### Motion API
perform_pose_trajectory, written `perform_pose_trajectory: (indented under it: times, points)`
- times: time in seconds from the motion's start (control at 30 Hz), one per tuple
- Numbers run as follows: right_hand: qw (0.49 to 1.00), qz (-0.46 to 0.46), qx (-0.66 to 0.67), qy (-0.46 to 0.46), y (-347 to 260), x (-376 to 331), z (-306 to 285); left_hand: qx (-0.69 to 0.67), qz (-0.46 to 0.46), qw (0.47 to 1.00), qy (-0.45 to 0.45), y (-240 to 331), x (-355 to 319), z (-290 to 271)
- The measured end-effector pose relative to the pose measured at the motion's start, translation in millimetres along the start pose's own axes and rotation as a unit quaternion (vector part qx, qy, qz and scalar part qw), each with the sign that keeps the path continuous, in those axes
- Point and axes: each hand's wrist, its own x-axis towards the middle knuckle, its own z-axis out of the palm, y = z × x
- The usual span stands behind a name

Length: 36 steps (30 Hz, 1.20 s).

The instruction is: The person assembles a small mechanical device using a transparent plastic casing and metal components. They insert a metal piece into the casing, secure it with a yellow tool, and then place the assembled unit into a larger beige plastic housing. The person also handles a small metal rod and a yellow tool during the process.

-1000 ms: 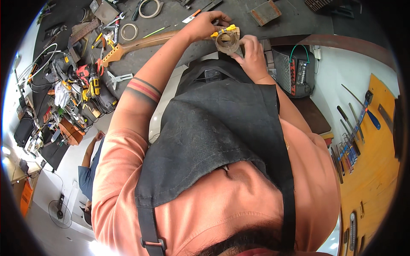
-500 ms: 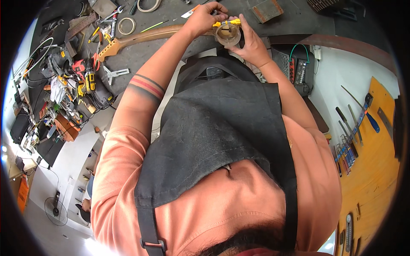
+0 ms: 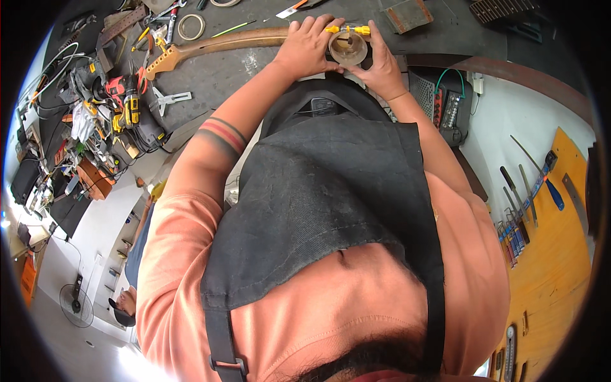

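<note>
While the right hand (image 3: 383, 71) curves around the right side of a round translucent cup (image 3: 349, 56), its thumb on the near edge and its index finger raised along the far side, the cup sits just past the right end of the guitar neck (image 3: 235, 42). A yellow-ended piece (image 3: 363, 30) with a clear middle spans the cup's far rim, also beyond that end of the neck. The left hand (image 3: 305, 51) lies over the right end of the neck, fingers stretched out and slightly spread, thumb apart and reaching toward the cup's near edge; whether it grips anything underneath cannot be told.

Beyond the neck, on its far side, are a ring of tape (image 3: 181, 29), a thin green stick (image 3: 234, 30) and an orange-handled knife (image 3: 293, 9). On the near side of the neck's headstock lies a silver measuring tool (image 3: 175, 99); left of the headstock are a red power drill (image 3: 116, 89) and a yellow-and-black power tool (image 3: 132, 111). Well to the right of the neck stands a grey-and-black box (image 3: 453, 105) with a green cord.
</note>
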Motion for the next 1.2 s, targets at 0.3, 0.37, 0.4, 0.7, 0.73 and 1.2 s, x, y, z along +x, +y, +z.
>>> perform_pose_trajectory:
  times: [0.3,0.37,0.4,0.7,0.73,1.2]
  points:
    - [0.998,0.011,-0.038,0.044,1,-7,8,-0.007,0.040,0.999,0.024,-1,2,13]
    - [0.996,-0.011,-0.087,-0.015,4,-2,4,-0.011,0.054,0.998,0.030,-7,2,16]
    - [0.993,-0.021,-0.111,-0.044,6,-1,2,-0.010,0.059,0.998,0.029,-10,3,17]
    - [0.992,-0.027,-0.116,-0.044,15,1,2,0.003,0.068,0.997,0.023,-16,4,21]
    - [0.992,-0.036,-0.115,-0.044,18,1,2,0.012,0.071,0.997,0.027,-17,3,22]
    - [0.990,-0.059,-0.124,-0.023,25,-8,8,0.046,0.062,0.996,0.036,-12,-4,26]
